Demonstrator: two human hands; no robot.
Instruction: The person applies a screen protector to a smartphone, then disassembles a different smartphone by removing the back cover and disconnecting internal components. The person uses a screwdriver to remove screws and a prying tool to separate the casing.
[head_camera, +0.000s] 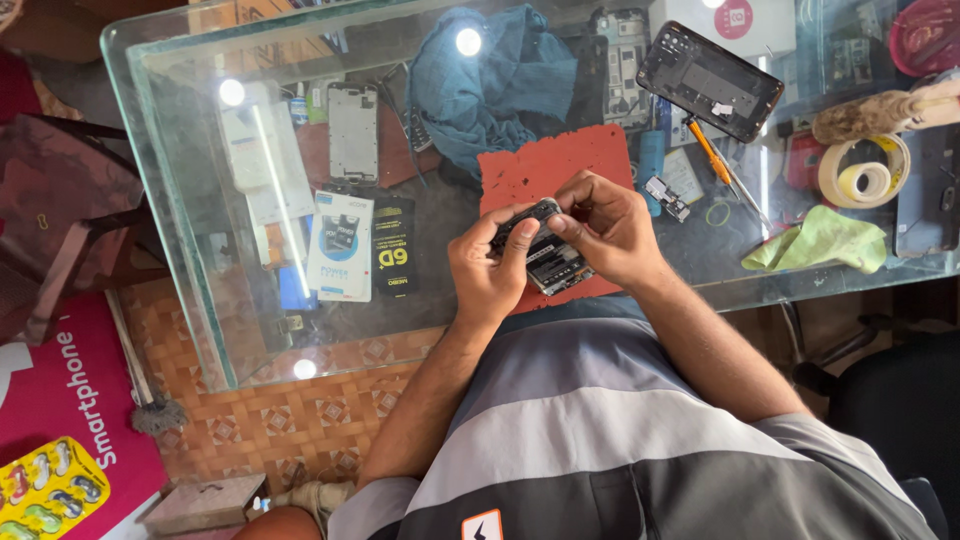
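Bright, even daylight — colours vivid. Round white glare spots on glass tabletop (190, 200), long streak beside left one. Soft shadow under hands on red mat (560, 160). Focus sharp at centre — slight wide-angle bend at edges.

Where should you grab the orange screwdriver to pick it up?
Probably by the orange handle, coming down from above: the screwdriver lies flat on the glass table, and the handle is its thickest part. Its thin metal tip points towards the green cloth.
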